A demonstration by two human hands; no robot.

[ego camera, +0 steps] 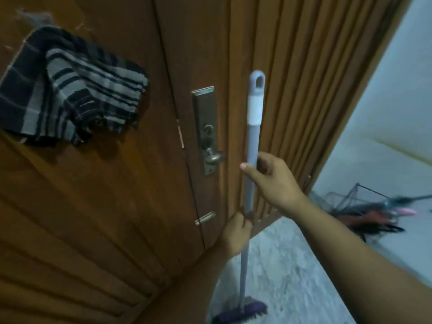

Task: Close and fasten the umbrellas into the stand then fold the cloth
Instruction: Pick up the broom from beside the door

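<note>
A dark and grey checked cloth [70, 90] hangs bunched on the wooden door at the upper left. A grey broom handle [253, 141] stands upright in front of the door, its purple brush head [240, 312] on the floor. My right hand [273, 181] grips the handle at mid height, thumb across the front. My left hand [236, 232] grips the same handle lower down. At the far right, closed umbrellas [374, 218] lie on the floor beside a black wire stand [346, 195], blurred.
The brown wooden door [117, 206] fills the left and centre, with a metal lock plate and knob [210, 157]. A ribbed wooden door frame [304, 90] stands behind the broom. Grey speckled floor [280, 277] lies below; a pale wall is at the right.
</note>
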